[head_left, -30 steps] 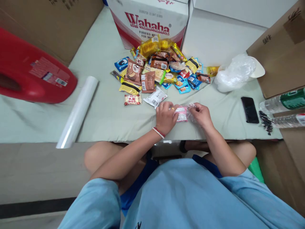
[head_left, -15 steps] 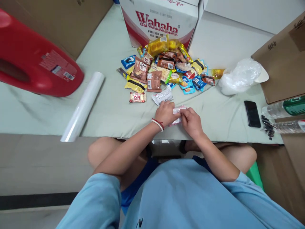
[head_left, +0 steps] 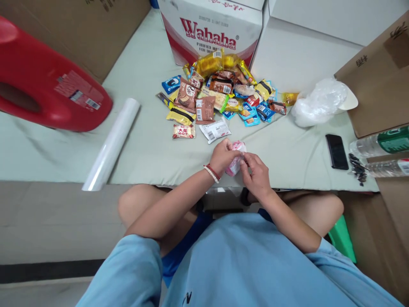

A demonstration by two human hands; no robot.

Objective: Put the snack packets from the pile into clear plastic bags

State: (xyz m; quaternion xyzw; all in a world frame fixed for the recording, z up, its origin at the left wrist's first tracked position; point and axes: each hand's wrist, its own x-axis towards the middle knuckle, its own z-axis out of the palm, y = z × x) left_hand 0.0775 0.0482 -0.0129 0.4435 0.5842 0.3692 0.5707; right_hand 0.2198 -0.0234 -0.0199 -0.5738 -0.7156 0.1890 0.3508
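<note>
Near the table's front edge, a pink and white snack packet (head_left: 235,165) is between my hands. My left hand (head_left: 222,157) grips it from the left, thumb across its face; a red and a white bracelet circle that wrist. The fingertips of my right hand (head_left: 256,172) pinch the packet's right edge. Just beyond my left hand lies a white snack packet (head_left: 215,130) with a barcode. To its left is a small red and cream packet (head_left: 184,131). Behind them spreads a pile of wrapped snacks (head_left: 215,96) in brown, yellow and blue.
A white roll (head_left: 111,145) and a big red jug (head_left: 54,81) are at left. The Wahaba-style printed carton (head_left: 211,21) stands behind the pile. On the right are a clear plastic bag (head_left: 319,102), a black phone (head_left: 337,152) and plastic bottles (head_left: 370,145).
The pink and white packet has turned and shows more of its face. My right hand has shifted slightly down. The white packet beyond my left hand now lies flatter.
</note>
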